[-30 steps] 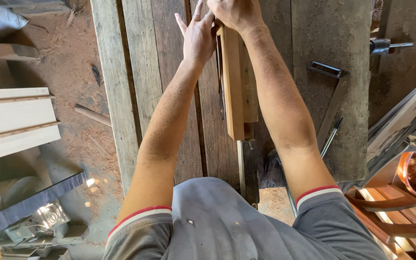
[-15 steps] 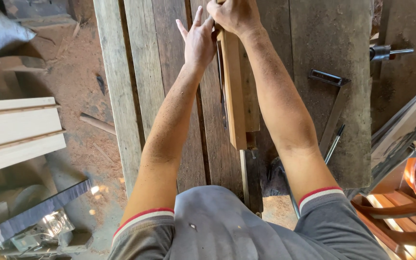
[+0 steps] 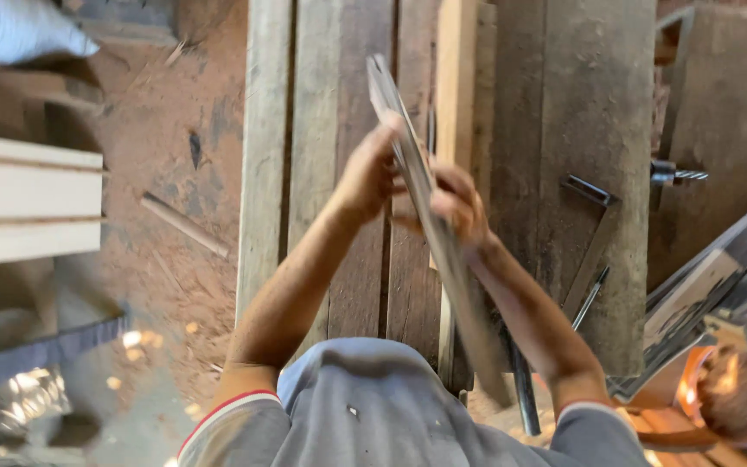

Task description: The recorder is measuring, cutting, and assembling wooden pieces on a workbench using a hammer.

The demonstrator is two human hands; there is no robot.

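Both hands are clamped on a long, narrow wooden strip (image 3: 443, 251) that is blurred and held tilted above the plank tabletop (image 3: 581, 130). The left hand (image 3: 369, 177) grips it near its upper part, and the right hand (image 3: 460, 203) grips it just below, on the other side. The strip's lower end reaches toward the person's grey shirt (image 3: 365, 415). A metal square (image 3: 594, 229) lies on the tabletop, right of the hands. Pale boards (image 3: 28, 207) rest at far left.

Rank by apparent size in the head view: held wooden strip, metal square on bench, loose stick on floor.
1. Wooden strip, though held nearer the camera, so inflated.
2. Metal square.
3. Loose stick.
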